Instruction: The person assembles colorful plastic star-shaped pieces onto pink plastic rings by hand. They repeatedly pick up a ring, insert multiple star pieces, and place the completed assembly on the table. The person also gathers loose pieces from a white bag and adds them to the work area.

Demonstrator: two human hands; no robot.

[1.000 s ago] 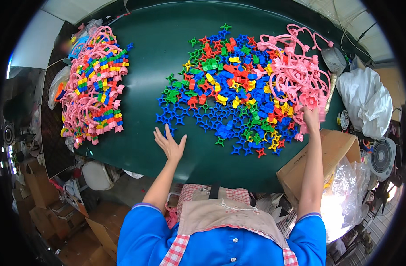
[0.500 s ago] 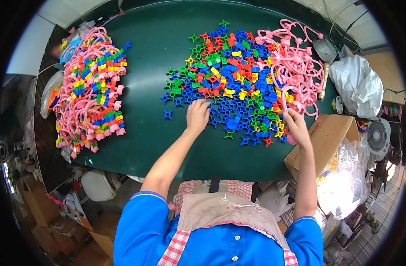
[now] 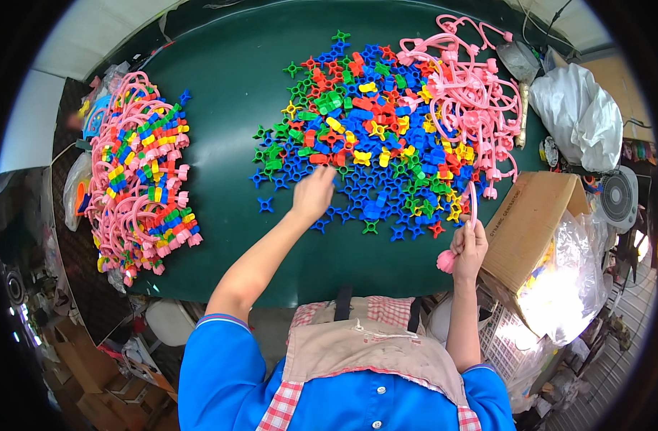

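Note:
My right hand [image 3: 470,246], closed, grips a pink curved plastic tube [image 3: 474,205]. A pink flower-shaped end piece [image 3: 446,261] sticks out beside its fingers. At the near left edge of the heap, my left hand [image 3: 314,192] has its fingers curled together against the small star-shaped plastic pieces [image 3: 357,188]. Whatever lies between those fingertips is hidden. The heap mixes blue, red, green and yellow pieces. Pink curved tubes [image 3: 472,100] with flower-like ends lie tangled along its right side.
At the table's left, pink tubes threaded with coloured pieces [image 3: 138,172] are stacked on the dark green tabletop [image 3: 228,144]. A cardboard box [image 3: 533,215] with clear plastic stands at the right edge. Behind it are a white plastic sack [image 3: 580,118] and a grey fan [image 3: 619,201].
My right hand has drawn a pink tube out of the tangle and toward me. My left hand has shifted slightly left and stays by the coloured heap.

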